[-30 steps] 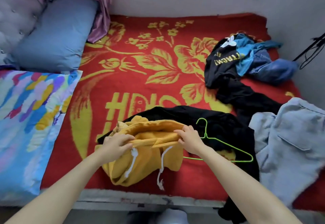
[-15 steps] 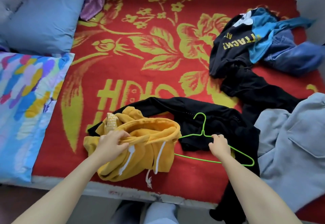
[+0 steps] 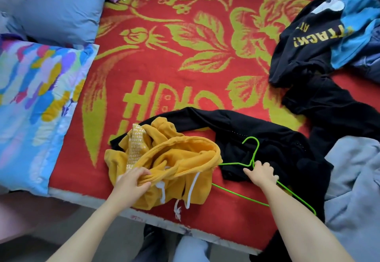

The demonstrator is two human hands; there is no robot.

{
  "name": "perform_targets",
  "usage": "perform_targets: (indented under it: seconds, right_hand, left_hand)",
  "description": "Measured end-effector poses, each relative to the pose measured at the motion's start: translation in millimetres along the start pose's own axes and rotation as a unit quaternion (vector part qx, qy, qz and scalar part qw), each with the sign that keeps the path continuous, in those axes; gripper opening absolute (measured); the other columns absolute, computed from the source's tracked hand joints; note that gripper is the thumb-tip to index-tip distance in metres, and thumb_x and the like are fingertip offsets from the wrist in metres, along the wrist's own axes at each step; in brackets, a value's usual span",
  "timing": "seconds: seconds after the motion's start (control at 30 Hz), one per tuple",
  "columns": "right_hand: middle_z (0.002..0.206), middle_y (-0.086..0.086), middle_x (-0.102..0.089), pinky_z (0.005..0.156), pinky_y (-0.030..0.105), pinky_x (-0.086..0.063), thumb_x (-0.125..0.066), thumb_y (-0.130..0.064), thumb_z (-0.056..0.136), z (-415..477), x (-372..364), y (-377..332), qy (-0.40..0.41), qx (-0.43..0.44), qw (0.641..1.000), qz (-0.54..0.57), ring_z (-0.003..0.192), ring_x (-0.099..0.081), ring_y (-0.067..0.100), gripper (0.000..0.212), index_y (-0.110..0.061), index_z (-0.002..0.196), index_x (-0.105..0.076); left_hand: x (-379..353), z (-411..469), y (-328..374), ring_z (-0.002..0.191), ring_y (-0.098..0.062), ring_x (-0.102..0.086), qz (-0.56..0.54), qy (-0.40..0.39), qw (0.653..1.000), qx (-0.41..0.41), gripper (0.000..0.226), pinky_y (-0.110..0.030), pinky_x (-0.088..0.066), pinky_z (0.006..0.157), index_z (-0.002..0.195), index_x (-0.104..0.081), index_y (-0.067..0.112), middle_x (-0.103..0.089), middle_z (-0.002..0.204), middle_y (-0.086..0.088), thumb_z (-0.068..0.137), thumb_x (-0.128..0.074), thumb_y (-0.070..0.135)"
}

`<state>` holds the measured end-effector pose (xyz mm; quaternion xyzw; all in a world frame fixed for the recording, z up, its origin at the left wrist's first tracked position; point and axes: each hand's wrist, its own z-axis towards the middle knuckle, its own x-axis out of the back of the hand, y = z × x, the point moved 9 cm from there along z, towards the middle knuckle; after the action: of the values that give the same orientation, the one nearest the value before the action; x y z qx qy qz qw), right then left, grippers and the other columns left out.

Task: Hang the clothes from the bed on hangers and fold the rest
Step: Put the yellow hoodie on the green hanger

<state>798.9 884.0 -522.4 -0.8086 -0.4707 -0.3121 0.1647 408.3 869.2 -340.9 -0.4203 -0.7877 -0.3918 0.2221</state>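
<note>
A yellow hoodie (image 3: 174,165) with white drawstrings lies bunched at the bed's near edge. My left hand (image 3: 131,181) grips its neck opening. A green wire hanger (image 3: 249,157) lies on a black garment (image 3: 267,138) to the right of the hoodie. My right hand (image 3: 261,172) holds the hanger just below its hook. The hanger's left tip touches the hoodie's hood.
A red and yellow blanket (image 3: 164,66) covers the bed. A black printed shirt (image 3: 304,42) and blue clothes (image 3: 353,35) are piled at the far right, grey trousers (image 3: 353,179) at the near right. A blue pillow (image 3: 61,9) and a colourful pillow (image 3: 35,105) lie left.
My right hand let go of the hoodie, moved right and took hold of the green hanger. My left hand kept its grip on the hoodie. The camera tilted down and closer.
</note>
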Motion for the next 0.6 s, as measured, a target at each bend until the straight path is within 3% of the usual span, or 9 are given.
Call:
perform_targets:
  seconds: [0.13, 0.23, 0.3, 0.43, 0.53, 0.6]
  right_hand:
    - [0.134, 0.011, -0.046, 0.103, 0.044, -0.028, -0.037, -0.065, 0.089, 3.3, -10.7, 27.3, -0.003, -0.082, 0.996, 0.027, 0.126, -0.037, 0.029, 0.058, -0.021, 0.125, -0.053]
    - [0.111, 0.007, -0.063, 0.091, 0.037, -0.034, -0.036, -0.068, 0.086, -8.0, -4.5, 25.0, 0.066, -0.062, 0.995, 0.040, 0.110, -0.051, 0.028, 0.056, -0.020, 0.093, -0.065]
    - [0.095, 0.007, -0.066, 0.083, 0.034, -0.038, -0.043, -0.059, 0.087, -16.9, 2.7, 17.6, 0.070, -0.035, 0.994, 0.080, 0.099, -0.059, 0.029, 0.046, -0.018, 0.074, -0.061]
    - [0.096, 0.015, -0.067, 0.071, 0.033, -0.040, -0.045, -0.035, 0.089, -43.5, 64.9, 2.7, 0.156, 0.026, 0.985, 0.065, 0.093, -0.061, 0.035, 0.031, -0.010, 0.085, -0.062]
    - [0.086, 0.021, -0.064, 0.061, 0.034, -0.033, -0.042, -0.028, 0.096, -91.2, 149.9, -10.3, 0.305, 0.103, 0.944, 0.079, 0.081, -0.059, 0.039, 0.034, -0.006, 0.071, -0.050]
    - [0.067, 0.023, -0.058, 0.054, 0.032, -0.029, -0.045, -0.024, 0.095, -144.7, 206.3, -26.2, 0.434, 0.197, 0.871, 0.120, 0.062, -0.057, 0.040, 0.039, -0.007, 0.060, -0.039]
  left_hand:
    - [0.2, 8.1, -4.5, 0.094, -0.008, -0.049, -0.018, 0.015, 1.000, 0.004, 0.016, -0.038, -0.036, 0.096, 0.089, -0.056, 0.034, -0.056, 0.094, 0.016, 0.088, -0.061, 0.019]
    - [-3.1, 6.7, -4.7, 0.093, -0.009, -0.047, -0.002, 0.023, 1.000, -0.009, 0.013, -0.037, -0.034, 0.097, 0.091, -0.056, 0.031, -0.055, 0.092, 0.016, 0.088, -0.061, 0.019]
    - [-5.0, 4.6, -3.6, 0.093, -0.010, -0.046, 0.011, 0.028, 0.999, -0.025, 0.015, -0.037, -0.033, 0.096, 0.089, -0.055, 0.032, -0.054, 0.091, 0.018, 0.088, -0.062, 0.019]
    - [-5.0, -6.6, -3.3, 0.095, -0.011, -0.046, 0.012, 0.045, 0.997, -0.055, 0.022, -0.035, -0.029, 0.095, 0.087, -0.053, 0.035, -0.056, 0.093, 0.015, 0.086, -0.064, 0.016]
    - [1.3, -20.6, 0.7, 0.096, -0.011, -0.046, 0.028, 0.069, 0.993, -0.094, 0.018, -0.032, -0.025, 0.094, 0.089, -0.061, 0.030, -0.057, 0.092, 0.012, 0.084, -0.067, 0.013]
    - [8.3, -29.4, 6.1, 0.095, -0.013, -0.048, 0.050, 0.095, 0.986, -0.127, 0.015, -0.031, -0.023, 0.093, 0.091, -0.067, 0.022, -0.057, 0.091, 0.009, 0.082, -0.069, 0.011]
